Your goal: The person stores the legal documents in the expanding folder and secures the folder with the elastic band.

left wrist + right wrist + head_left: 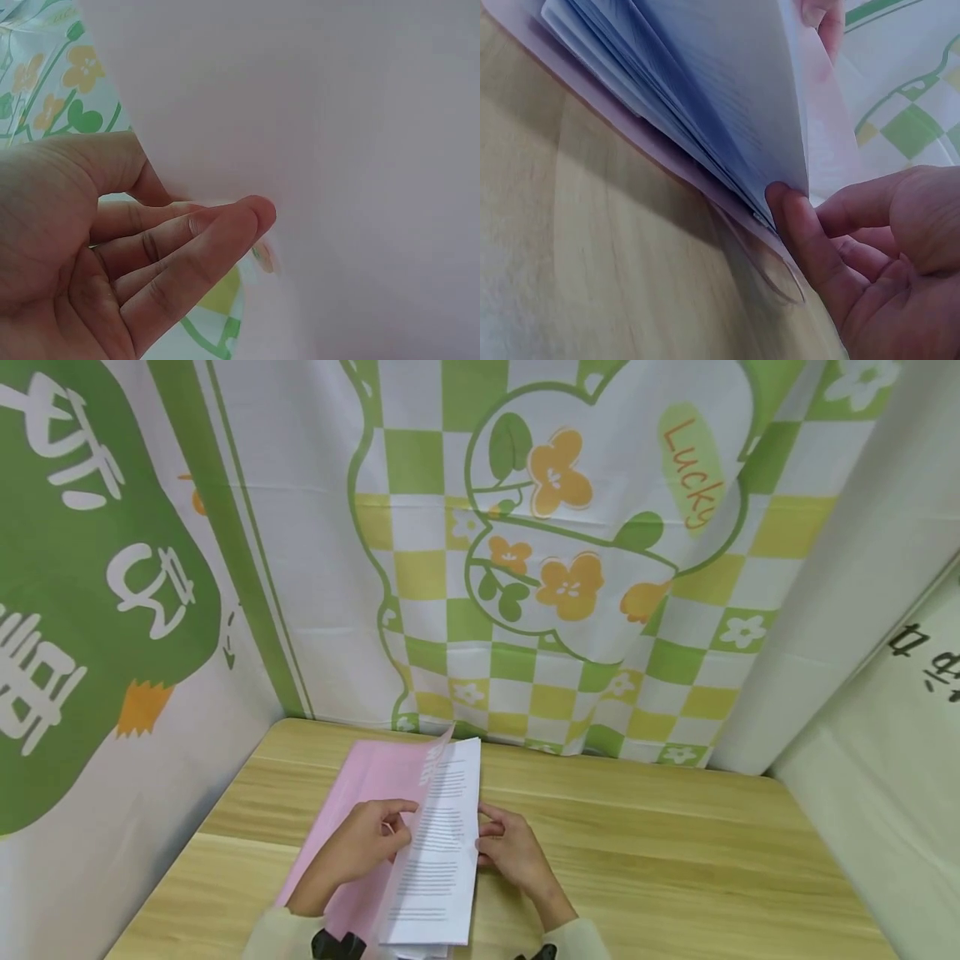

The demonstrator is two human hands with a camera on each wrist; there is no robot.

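Note:
A translucent pink folder (386,764) lies on the table, its front cover raised at a slant. Printed white sheets (438,835) stand out from inside it. My left hand (371,839) pinches the raised cover; in the left wrist view that pale cover (337,150) hides part of the left hand (150,247). At the sheets' right edge, my right hand (513,852) pinches the paper between thumb and fingers. In the right wrist view, several layers of paper (727,97) fan out above the pink back cover, next to the right hand (870,262).
The wooden table (660,860) extends to the right of the folder. A patterned green and white curtain (555,677) hangs along its back edge, with more printed cloth (247,777) at the left. A thin pink strap (769,277) loops out from the folder's edge.

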